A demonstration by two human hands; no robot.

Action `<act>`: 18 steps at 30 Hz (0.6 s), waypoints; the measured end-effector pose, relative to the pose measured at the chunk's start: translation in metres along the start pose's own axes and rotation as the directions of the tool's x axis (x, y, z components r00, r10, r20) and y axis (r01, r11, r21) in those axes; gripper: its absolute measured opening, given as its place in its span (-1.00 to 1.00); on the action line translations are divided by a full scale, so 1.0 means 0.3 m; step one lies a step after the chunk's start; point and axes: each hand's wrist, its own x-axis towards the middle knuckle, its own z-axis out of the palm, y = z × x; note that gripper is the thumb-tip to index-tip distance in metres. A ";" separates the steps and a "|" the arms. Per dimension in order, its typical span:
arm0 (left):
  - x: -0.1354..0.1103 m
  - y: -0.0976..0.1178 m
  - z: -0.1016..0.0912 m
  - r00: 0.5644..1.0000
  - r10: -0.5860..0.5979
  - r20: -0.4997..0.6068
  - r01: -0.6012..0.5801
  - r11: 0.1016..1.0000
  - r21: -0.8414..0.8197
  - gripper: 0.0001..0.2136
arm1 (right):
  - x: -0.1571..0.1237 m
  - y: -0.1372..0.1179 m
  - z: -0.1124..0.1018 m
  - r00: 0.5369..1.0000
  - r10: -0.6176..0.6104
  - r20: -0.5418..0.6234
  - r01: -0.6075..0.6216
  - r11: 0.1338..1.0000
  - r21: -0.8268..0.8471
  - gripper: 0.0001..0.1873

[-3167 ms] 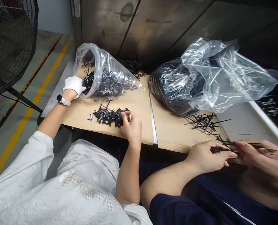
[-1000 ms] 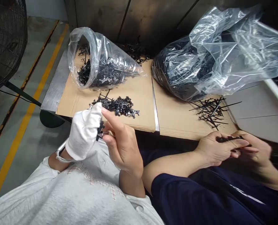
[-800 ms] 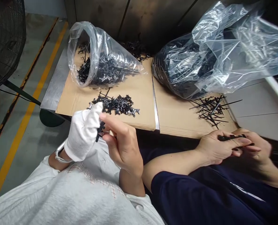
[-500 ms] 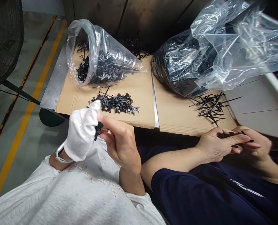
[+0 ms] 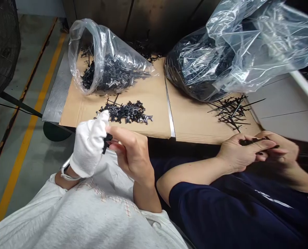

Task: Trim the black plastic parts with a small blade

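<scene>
My left hand (image 5: 90, 147), in a white cloth glove, is closed around a small black plastic part (image 5: 107, 142) that shows past the glove's edge. The bare fingers of my right hand (image 5: 133, 148) are bent, thumb and forefinger pinched at that part's right side. What lies between those fingertips is too small to make out. Just beyond my hands, a pile of small black plastic parts (image 5: 129, 112) lies on the cardboard (image 5: 159, 126). Behind it a clear plastic bag (image 5: 98, 62) lies on its side, its mouth facing left, with many such parts inside.
To my right a co-worker's hands (image 5: 250, 150) hold black strips. In front of them lie thin black pieces (image 5: 233, 112) and a larger filled plastic bag (image 5: 200, 65). A fan (image 5: 2, 48) stands at the left, beside the metal table edge (image 5: 54, 93).
The view has shifted slightly, so the table and bags sit a little higher and further left. My two hands stay together at the black part with almost the same grip.
</scene>
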 end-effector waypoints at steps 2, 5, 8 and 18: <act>0.006 -0.002 0.000 0.998 0.035 0.044 -0.034 0.999 -0.015 -0.47 | -0.005 0.002 -0.002 0.999 0.028 0.031 -0.029 0.999 0.041 -0.72; 0.014 -0.008 -0.005 0.988 0.117 0.097 -0.117 0.993 -0.001 -0.53 | -0.009 -0.001 0.003 0.995 0.093 0.043 -0.100 0.975 0.196 -0.66; 0.019 -0.019 -0.015 0.984 0.137 0.112 -0.147 0.986 0.083 -0.59 | 0.004 -0.011 0.012 0.984 0.160 -0.077 -0.127 0.937 0.327 -0.65; 0.029 -0.089 -0.023 0.989 0.093 0.118 -0.104 0.990 0.091 -0.68 | 0.020 0.002 -0.003 0.895 0.425 -0.133 -0.334 0.838 0.432 -0.80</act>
